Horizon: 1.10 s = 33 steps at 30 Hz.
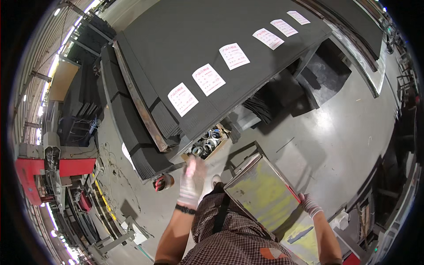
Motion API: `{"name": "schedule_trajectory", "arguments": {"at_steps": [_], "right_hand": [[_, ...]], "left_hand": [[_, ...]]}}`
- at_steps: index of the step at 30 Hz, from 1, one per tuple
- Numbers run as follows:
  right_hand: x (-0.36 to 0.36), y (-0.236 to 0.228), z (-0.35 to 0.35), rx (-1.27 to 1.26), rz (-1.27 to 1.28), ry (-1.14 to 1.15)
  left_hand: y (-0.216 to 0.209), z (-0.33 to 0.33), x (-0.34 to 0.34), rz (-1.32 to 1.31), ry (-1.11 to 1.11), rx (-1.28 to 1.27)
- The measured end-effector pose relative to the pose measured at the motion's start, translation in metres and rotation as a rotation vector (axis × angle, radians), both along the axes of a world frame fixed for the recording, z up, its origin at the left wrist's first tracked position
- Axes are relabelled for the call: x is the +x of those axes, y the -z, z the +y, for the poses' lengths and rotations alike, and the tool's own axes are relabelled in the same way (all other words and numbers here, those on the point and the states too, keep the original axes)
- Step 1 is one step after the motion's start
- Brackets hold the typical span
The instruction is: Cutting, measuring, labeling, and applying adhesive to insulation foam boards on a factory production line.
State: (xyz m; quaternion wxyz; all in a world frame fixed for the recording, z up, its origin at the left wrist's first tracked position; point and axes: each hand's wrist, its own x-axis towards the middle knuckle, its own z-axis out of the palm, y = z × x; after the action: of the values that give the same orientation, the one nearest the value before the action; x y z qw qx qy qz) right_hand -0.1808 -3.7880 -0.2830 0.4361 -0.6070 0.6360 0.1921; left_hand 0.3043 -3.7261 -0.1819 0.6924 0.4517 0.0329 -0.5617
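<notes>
My left hand (193,179), in a white knit glove and with a dark band at the wrist, is raised in front of the dark sheet stack. Motion smears its fingers, so I cannot see whether it holds anything. My right hand (310,205), gloved too, is closed at the right edge of a stand with a worn yellow-and-grey top (260,190). A narrow red thing (293,194) lies along that edge, touching or close to the fingertips. Several white paper labels with red print, such as the nearest label (182,100), lie in a row on the black sheet (176,44).
Below the sheet's near edge sits an open box (216,148) holding rolls of tape. A round container (163,182) with a red-handled tool stands on the floor to its left. Long dark strips (128,119) are stacked at left. Red machinery (81,167) stands further left.
</notes>
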Motion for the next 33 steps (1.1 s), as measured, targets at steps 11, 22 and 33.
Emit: {"name": "schedule_trajectory", "arguments": {"at_steps": [11,22,33], "right_hand": [[0.250,-0.135,-0.169,-0.703,-0.504,-0.101],[0.480,-0.159,-0.296,-1.114,-0.419,-0.878],[0.477,-0.132,-0.298,-1.212,-0.539,-0.822]], "left_hand": [[-0.014,-0.106,0.064,-0.059,-0.087,0.440],[-0.029,-0.125,0.001,0.444,-0.239,0.327],[-0.029,-0.159,0.019,0.634,-0.558,0.335]]}}
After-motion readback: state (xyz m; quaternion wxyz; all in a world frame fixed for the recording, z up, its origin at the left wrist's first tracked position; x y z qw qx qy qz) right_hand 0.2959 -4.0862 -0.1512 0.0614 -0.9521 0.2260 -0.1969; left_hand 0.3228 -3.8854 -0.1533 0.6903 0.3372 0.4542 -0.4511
